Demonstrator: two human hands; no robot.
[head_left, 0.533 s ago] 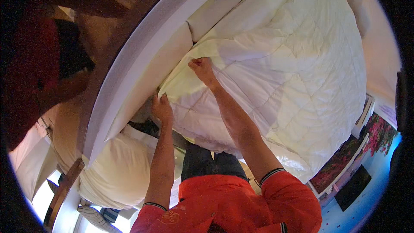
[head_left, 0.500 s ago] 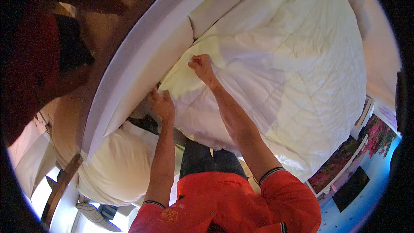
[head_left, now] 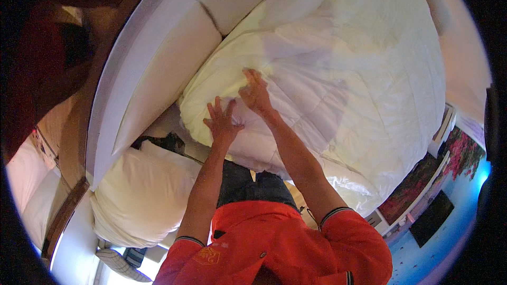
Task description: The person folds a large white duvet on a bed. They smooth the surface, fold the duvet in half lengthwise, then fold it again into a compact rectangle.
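Note:
A thick white quilted duvet [head_left: 380, 100] spreads over the bed, its surface creased and puffy. My left hand [head_left: 223, 122] lies on its near left part, palm down, with the fingers spread wide. Just to the right and a little farther off, my right hand [head_left: 256, 95] rests on the duvet with its fingers stretched forward. Neither hand grips the cloth. The duvet's rounded left edge lies close to a padded pale headboard [head_left: 179, 68], and its near edge hangs by my legs.
A plump cream pillow [head_left: 145, 198] lies at the lower left, beside a dark patterned item [head_left: 169, 142]. Along the left runs a dark brown panel [head_left: 124, 8] with a dim red shape on it. At the lower right are a dark rectangular panel [head_left: 432, 219] and a blue wall [head_left: 449, 245].
My left hand has left the duvet's edge by the headboard and moved right onto its top, fingers now spread. My right hand has uncurled. The duvet's left corner now looks fuller and rounder.

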